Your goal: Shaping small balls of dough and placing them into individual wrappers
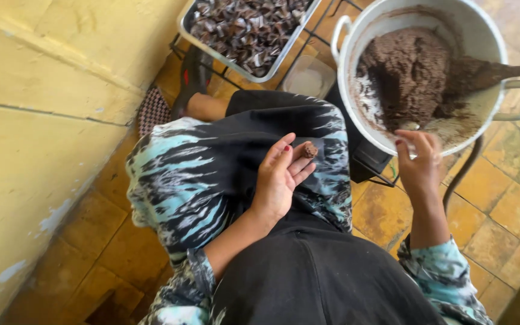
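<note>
currently one small brown roll (309, 150) is gripped in the curled fingers of the left hand (278, 178), just below the one white pot (482, 36) of brown paste; right hand (419, 162) fingers pinched at its rim. one tray (185, 23) of wrapped pieces is seen left of it.

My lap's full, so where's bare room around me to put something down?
Bare floor tiles lie right of the pot, and more tiles run along the yellow wall. It is crowded ahead: tray of wrapped sweets, plastic tub, pot and stand.
</note>
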